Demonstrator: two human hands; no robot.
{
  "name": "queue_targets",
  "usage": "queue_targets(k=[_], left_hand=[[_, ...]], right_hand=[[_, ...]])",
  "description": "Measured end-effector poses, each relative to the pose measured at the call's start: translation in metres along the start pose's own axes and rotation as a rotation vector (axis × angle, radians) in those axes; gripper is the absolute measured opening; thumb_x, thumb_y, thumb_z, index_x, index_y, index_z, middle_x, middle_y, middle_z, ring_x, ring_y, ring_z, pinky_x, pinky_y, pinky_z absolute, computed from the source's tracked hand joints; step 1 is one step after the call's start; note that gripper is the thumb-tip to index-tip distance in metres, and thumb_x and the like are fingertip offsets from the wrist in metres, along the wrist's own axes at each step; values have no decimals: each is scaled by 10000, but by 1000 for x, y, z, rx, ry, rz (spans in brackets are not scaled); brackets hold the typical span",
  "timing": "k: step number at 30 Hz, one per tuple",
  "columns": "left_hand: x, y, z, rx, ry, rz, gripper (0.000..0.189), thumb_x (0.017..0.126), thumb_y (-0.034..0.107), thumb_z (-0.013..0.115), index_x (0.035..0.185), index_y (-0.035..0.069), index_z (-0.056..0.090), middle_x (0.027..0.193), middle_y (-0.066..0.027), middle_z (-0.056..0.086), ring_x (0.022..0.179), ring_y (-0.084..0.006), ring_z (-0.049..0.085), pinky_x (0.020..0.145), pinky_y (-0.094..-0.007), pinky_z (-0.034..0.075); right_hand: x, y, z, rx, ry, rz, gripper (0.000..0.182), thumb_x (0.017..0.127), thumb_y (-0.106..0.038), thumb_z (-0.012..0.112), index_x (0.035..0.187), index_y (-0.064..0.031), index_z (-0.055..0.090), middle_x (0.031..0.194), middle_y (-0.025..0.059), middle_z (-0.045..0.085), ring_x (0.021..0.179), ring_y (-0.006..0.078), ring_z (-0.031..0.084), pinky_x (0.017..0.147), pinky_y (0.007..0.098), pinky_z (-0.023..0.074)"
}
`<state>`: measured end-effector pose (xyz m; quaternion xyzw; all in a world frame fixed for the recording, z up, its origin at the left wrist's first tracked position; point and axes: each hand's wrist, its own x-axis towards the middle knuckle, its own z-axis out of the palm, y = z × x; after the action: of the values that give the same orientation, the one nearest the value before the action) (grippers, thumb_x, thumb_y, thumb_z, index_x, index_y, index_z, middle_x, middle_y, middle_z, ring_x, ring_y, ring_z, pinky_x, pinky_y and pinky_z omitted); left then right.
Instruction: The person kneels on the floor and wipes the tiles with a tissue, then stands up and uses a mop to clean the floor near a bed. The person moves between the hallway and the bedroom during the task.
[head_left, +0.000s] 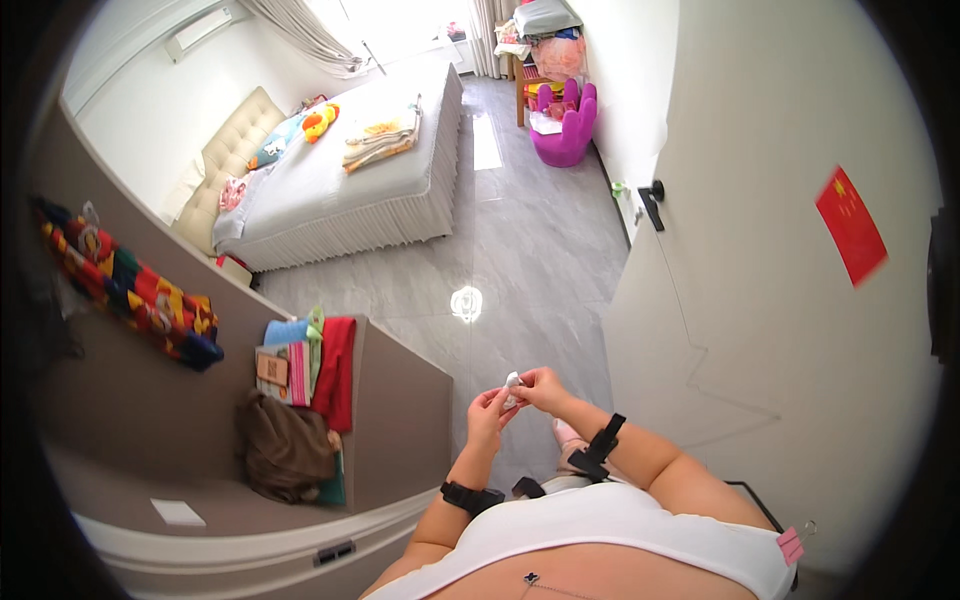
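A small crumpled white item, perhaps tissue or cloth, is held between my two hands in front of my body. My left hand pinches its lower part with the fingertips. From the right, my right hand grips it with thumb and fingers. The hands nearly touch each other, and the fingers hide part of the item. Black straps sit around both forearms. Below the hands, part of a foot in a pink slipper shows over the grey tiled floor.
To the left, a cabinet holds a brown bag, books and red cloth. A white door with a black handle stands at right. Farther off are a bed and a purple hand-shaped chair.
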<state>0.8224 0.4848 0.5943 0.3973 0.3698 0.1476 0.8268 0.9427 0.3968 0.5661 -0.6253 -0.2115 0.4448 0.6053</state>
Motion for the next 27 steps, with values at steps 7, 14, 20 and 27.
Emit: queue_targets(k=[7,14,20,27], left_hand=[[118,83,38,-5,15,-73,280,853,127,645,1072,-6,531,967,-84,615,818,-158,619,789,-334,532],[272,143,58,-103,19,-114,232,860,123,634,1045,6,555,968,-79,619,867,-180,622,794,-328,522],[441,226,100,-8,-111,-124,256,841,136,664,1025,-22,579,944,-83,628,847,-162,623,731,-293,531],[602,352,217,80,-287,-121,186,873,116,617,1007,0,560,952,-69,621,867,-136,619,788,-293,527]], right_hand=[[143,-74,-47,-135,-193,92,159,840,-124,627,901,20,655,758,50,639,653,103,593,591,250,523],[303,-109,-86,-160,-191,197,196,865,-152,617,991,-3,638,839,33,633,727,103,577,658,259,496],[446,-184,-147,-86,-130,167,235,867,-174,625,1026,-2,637,851,41,640,741,114,593,667,268,509],[572,-309,-233,260,9,13,269,917,-175,527,1127,-10,567,904,50,616,779,118,592,725,275,525]])
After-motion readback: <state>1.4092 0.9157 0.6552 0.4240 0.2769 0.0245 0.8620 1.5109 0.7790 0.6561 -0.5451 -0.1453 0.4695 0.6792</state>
